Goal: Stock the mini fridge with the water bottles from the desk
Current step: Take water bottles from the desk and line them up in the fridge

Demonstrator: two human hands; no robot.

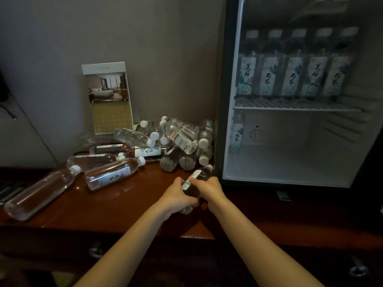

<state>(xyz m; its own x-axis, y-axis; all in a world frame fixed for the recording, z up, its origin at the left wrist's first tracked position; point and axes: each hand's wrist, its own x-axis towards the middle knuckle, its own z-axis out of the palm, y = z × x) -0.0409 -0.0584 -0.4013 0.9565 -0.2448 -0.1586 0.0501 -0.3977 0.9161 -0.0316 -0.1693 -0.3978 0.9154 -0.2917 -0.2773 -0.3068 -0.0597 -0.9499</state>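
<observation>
1. Nearest the lens, rising from the bottom edge to centre frame: two bare forearms [128,245], with left hand [178,195] and right hand [209,188] side by side. Both curled round one water bottle [199,175], left at its base end, right on the labelled middle. White cap pointing up and right, just beside the fridge's lower left corner. Lifted or resting on the wood: cannot tell.
2. Filling the right of the frame: mini fridge [228,96], interior in view. Upright on its wire shelf [290,108], a row of five bottles [290,69] with labels facing out. Beneath the shelf, at the far left of the lower compartment, a single upright bottle [236,133].
3. Across the lower left: glossy reddish-brown worktop [124,206], with drawer handles [95,252] below its front edge.
4. Centre frame, against the fridge's outer side: heap of bottles [180,137] lying on their sides, touching and stacked on one another.
5. Upper left of centre, against the wall: standing brochure card [107,98] picturing a bedroom.
6. Left of the heap: loose bottles [112,175] lying flat, and a lone bottle [39,195] at far lower left.
</observation>
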